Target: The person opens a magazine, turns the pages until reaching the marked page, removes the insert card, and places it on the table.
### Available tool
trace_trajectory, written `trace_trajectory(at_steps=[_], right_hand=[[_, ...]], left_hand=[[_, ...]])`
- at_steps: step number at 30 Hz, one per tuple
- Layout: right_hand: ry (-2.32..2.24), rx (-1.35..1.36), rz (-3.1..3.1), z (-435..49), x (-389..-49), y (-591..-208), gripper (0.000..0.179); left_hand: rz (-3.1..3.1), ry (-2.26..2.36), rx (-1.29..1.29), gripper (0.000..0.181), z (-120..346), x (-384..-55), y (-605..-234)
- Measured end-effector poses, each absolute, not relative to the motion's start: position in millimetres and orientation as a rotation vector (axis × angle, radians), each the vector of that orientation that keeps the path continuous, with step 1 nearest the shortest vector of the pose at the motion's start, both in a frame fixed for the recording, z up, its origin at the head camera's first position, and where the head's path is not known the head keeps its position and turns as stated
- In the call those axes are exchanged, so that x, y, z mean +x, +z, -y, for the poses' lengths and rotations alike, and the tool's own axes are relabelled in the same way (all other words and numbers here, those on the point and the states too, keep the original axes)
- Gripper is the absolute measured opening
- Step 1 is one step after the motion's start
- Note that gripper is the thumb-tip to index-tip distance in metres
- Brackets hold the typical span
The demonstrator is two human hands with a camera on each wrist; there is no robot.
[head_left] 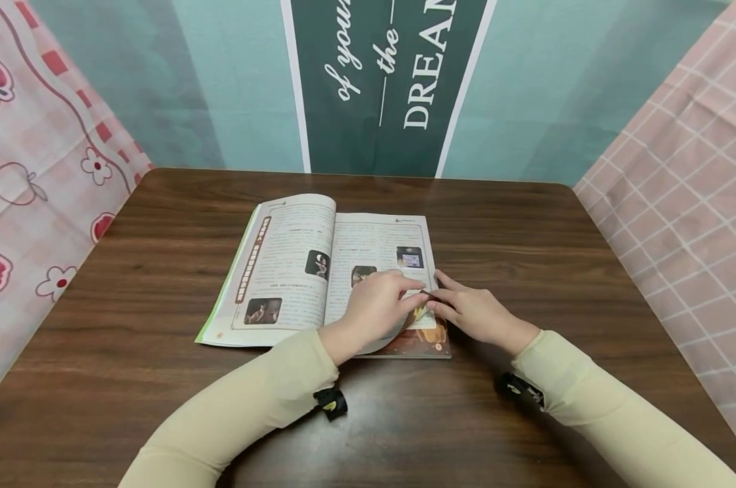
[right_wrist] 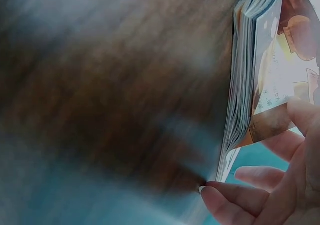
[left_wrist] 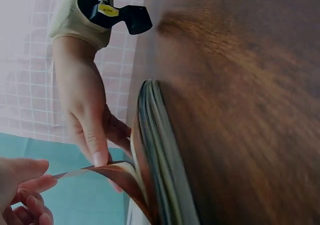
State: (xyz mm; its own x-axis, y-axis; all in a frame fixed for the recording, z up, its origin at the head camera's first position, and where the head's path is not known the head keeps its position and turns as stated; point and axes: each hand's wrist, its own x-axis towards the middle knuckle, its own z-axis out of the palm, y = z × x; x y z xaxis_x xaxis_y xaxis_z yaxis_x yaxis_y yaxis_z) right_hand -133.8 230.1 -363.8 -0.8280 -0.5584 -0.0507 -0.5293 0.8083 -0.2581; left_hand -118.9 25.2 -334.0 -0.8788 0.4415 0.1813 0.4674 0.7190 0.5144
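Note:
An open magazine (head_left: 374,237) lies on the table, its left pages bulging up near the spine. My left hand (head_left: 377,305) reaches over the right half and pinches the outer edge of a lifted page (left_wrist: 115,172) between thumb and finger. That page curls up, baring a brown, orange-patterned page (head_left: 398,347) beneath. My right hand (head_left: 480,313) is at the magazine's right edge, its thumb and finger pinching the same lifted page. Other fingers of this hand (right_wrist: 280,185) reach the edge of the page stack (right_wrist: 240,80) in the right wrist view.
The dark wood table (head_left: 514,237) extends around the magazine. Behind it hangs a teal cloth (head_left: 240,88) with lettering, and patterned cloths (head_left: 679,135) line both sides. Black wrist cameras (head_left: 331,403) sit on the cream sleeves (head_left: 240,393).

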Motion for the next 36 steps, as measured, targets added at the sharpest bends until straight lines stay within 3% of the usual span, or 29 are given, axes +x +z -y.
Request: trace_trajectory(at_steps=[6,12,15,36], right_hand=[[-0.357,-0.860,-2.862,-231.5,-133.0,-364.6,0.042],[-0.424,-0.742,-2.781,-240.6,-136.1,-361.9,0.082],[-0.453,-0.725,-2.748,-245.4,-136.8,-360.9,0.092],[-0.384,-0.913,-2.638,-249.7,-131.3,-363.6,0.094]], left_hand=[[2.843,-0.858,-0.739,0.017,-30.5,-118.8,-339.0],[2.738,-0.949,-0.664,0.013,-19.6,-118.2,-340.3],[2.671,-0.997,-0.618,0.011,-10.0,-118.2,-337.8],[2.502,-0.989,-0.448,0.007,64.6,-110.2,-320.2]])
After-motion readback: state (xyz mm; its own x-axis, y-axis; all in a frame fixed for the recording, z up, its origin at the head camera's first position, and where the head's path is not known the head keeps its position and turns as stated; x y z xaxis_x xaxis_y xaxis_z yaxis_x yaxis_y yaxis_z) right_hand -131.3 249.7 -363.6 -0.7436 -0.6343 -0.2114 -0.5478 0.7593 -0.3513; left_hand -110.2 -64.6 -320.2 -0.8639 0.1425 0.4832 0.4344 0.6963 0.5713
